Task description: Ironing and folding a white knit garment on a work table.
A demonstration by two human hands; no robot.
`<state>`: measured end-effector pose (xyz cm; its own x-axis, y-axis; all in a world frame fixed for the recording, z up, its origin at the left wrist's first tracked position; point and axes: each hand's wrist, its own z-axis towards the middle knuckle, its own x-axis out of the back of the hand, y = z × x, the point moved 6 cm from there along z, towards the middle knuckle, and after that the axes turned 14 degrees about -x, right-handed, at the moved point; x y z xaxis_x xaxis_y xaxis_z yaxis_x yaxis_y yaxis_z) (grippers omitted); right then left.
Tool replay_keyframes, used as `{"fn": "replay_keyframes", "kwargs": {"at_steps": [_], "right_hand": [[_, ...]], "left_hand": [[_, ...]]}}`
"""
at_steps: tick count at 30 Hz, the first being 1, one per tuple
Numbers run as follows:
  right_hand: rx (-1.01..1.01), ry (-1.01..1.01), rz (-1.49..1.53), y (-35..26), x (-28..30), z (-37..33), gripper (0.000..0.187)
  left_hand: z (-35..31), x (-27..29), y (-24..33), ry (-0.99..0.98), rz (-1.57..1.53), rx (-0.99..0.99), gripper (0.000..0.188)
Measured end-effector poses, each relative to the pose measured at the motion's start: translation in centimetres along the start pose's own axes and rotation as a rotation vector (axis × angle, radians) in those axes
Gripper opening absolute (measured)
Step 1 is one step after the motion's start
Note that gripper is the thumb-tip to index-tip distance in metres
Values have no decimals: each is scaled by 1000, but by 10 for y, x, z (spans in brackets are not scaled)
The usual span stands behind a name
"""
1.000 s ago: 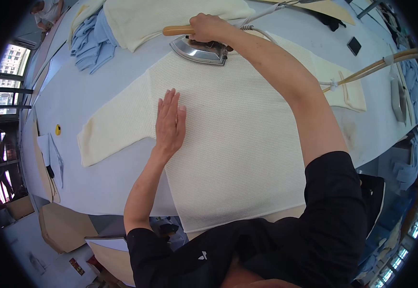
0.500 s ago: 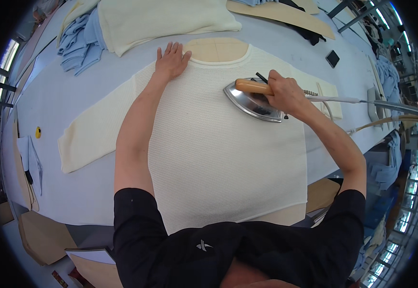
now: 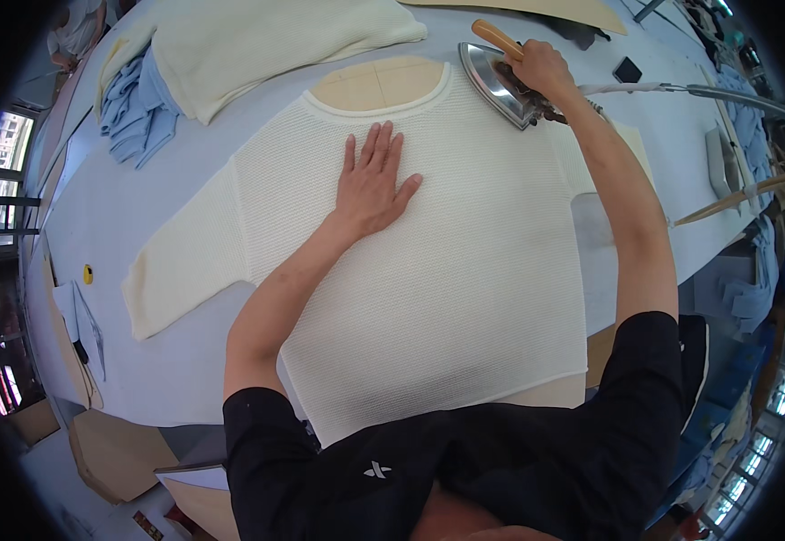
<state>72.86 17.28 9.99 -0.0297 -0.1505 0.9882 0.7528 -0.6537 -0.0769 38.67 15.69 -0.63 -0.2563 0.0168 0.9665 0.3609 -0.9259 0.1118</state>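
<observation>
A cream knit sweater (image 3: pixel 447 279) lies spread on the table, its left sleeve stretched out to the side. Inside its neck opening shows a tan board (image 3: pixel 379 83) with drawn lines. My left hand (image 3: pixel 374 185) rests flat on the upper chest below the collar, fingers apart. My right hand (image 3: pixel 539 70) is closed round the wooden handle of a metal iron (image 3: pixel 499 84). The iron is over the right shoulder edge of the sweater, beside the neckline; whether its sole touches the knit I cannot tell. A hose runs from it to the right.
Another cream knit piece (image 3: pixel 275 45) and a light blue garment (image 3: pixel 136 113) lie at the far left. A phone (image 3: pixel 627 69) is at the far right, near a grey tray (image 3: pixel 722 162). A yellow tape measure (image 3: pixel 88 273) sits on the left of the white table (image 3: pixel 176 379).
My right hand has carried the iron away from me, from the chest up to the right shoulder. My left hand has shifted right and nearer, from beside the collar onto the chest.
</observation>
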Motion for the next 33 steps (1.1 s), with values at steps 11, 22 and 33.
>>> {"fn": "replay_keyframes", "kwargs": {"at_steps": [11, 22, 33], "right_hand": [[17, -93, -1, -39, -4, -3, 33], [233, -251, 1, -123, 8, -79, 32], [1009, -317, 264, -310, 23, -298, 15]], "left_hand": [[36, -4, 21, -35, -70, 29, 74], [-164, 75, -13, 84, -15, 320, 60], [-295, 98, -37, 309, -411, 761, 62]]}}
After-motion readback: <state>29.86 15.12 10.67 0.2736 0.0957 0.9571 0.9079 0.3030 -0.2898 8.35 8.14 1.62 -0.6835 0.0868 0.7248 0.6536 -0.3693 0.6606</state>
